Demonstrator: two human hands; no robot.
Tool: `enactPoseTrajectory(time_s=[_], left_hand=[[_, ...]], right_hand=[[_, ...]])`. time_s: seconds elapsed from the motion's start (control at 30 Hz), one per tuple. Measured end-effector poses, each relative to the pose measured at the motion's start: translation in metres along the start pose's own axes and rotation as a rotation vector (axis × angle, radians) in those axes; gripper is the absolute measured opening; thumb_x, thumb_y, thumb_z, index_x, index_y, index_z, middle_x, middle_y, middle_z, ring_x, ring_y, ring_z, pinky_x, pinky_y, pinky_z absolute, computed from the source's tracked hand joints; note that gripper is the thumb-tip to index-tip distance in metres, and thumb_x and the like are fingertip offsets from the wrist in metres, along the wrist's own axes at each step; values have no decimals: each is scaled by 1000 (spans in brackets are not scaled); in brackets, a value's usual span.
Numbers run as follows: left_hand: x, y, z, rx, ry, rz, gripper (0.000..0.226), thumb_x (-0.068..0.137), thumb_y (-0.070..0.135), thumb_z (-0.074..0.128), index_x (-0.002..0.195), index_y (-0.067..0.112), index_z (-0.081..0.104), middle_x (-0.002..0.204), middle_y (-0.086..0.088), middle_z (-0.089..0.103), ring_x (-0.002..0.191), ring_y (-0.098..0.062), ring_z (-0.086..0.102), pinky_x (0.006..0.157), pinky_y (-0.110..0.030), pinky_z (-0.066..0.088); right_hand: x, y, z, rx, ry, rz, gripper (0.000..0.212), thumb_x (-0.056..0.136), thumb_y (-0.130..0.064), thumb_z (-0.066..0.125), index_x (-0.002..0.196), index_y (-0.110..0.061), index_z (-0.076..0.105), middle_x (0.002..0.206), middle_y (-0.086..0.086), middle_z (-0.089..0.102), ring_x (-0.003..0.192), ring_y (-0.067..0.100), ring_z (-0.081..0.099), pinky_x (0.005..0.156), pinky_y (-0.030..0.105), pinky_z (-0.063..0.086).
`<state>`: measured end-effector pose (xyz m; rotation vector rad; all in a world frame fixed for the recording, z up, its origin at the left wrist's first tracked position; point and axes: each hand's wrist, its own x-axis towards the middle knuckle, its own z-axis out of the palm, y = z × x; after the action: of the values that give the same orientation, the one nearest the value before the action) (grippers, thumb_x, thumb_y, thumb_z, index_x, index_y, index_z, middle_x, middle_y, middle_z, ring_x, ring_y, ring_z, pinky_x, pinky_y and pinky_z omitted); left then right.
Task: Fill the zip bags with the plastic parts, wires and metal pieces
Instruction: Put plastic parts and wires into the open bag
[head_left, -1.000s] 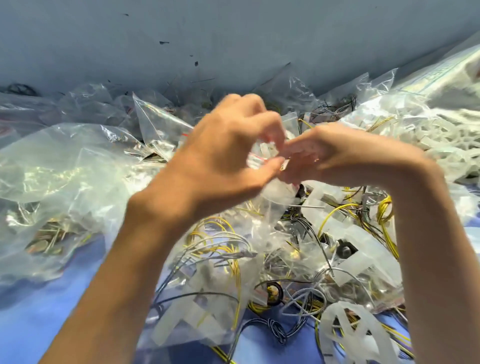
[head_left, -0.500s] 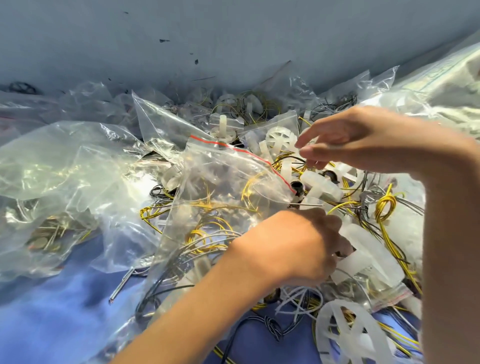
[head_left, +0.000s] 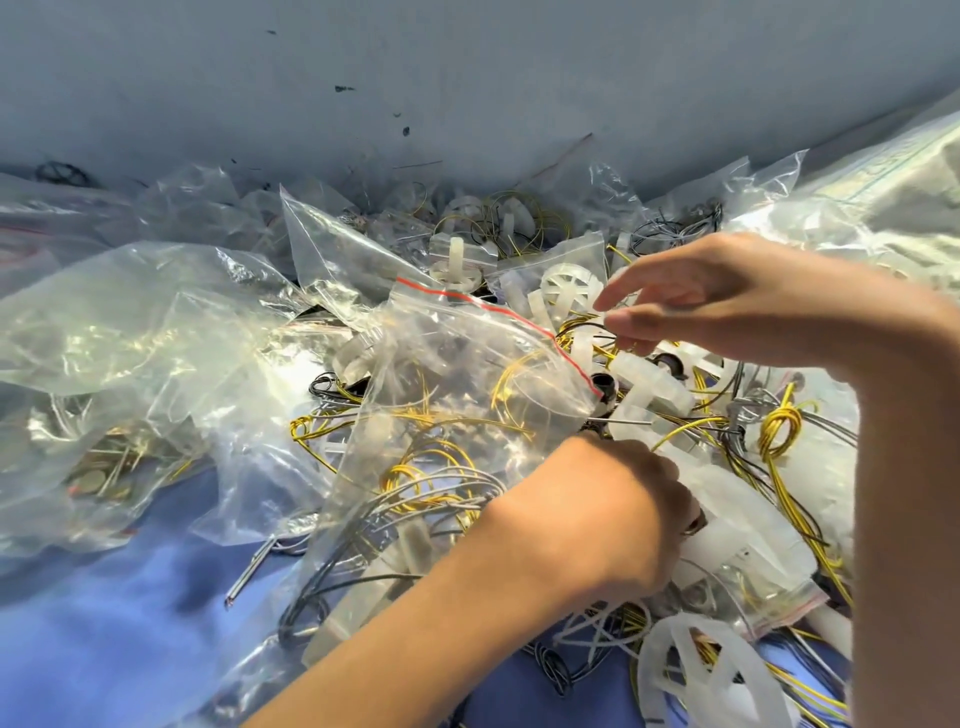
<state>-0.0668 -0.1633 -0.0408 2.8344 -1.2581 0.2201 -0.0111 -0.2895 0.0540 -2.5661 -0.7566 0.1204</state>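
A clear zip bag (head_left: 467, 374) with a red strip along its top lies in the middle, holding yellow and grey wires and white plastic pieces; neither hand holds it. My left hand (head_left: 597, 519) reaches down into the pile just right of the bag, fingers curled and their tips hidden among white plastic parts (head_left: 727, 519). My right hand (head_left: 727, 301) hovers above loose white plastic parts (head_left: 649, 379) and yellow wires (head_left: 774, 431), fingers stretched out and holding nothing. A white spoked wheel (head_left: 701, 675) lies at the near right.
Several crumpled clear bags (head_left: 130, 332) cover the left and back; one at the left holds metal pieces (head_left: 98, 478). A grey wall (head_left: 467, 78) closes the far side. Blue table surface (head_left: 104, 649) shows at the near left. A large bag (head_left: 883, 197) sits at the far right.
A second ago both hands pinched the zip bag's top together. They let go; my left hand dropped into the pile beside the bag and my right hand moved right over the loose parts.
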Motion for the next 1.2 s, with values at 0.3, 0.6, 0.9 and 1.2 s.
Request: enactPoseTrajectory(time_s=[0.3,0.6,0.9,1.2], left_hand=[[-18,-34,-48,-131,67,-82,23,87,34,54,106,27,64,98,4,66,89,-23,60,74,-35,50],[-26,-58,-67,-468,339,-99,2,87,28,65,88,30,66,81,9,66,68,-12,57,65,-35,49],[-32,-69,-74,-535,447,-169,14,85,26,66,96,18,63,77,6,66,69,-15,60,66,-36,50],[-46,-94,-74,-330,190,-430,33,84,43,60,112,26,57,109,12,60,103,-4,53,88,-20,38]], right_hand=[[-2,-7,-2,136,0,-96,48,67,-67,52,102,-38,67,87,-10,74,85,9,69,81,52,54],[-5,-9,0,276,10,-185,39,85,-51,57,104,-20,70,95,8,73,94,31,66,90,57,49],[-3,-6,1,355,-12,-261,40,73,-47,74,105,-23,69,98,0,74,94,16,70,88,37,56],[-3,-9,1,483,132,-294,26,90,-27,53,110,-18,64,91,-4,74,76,10,69,74,24,55]])
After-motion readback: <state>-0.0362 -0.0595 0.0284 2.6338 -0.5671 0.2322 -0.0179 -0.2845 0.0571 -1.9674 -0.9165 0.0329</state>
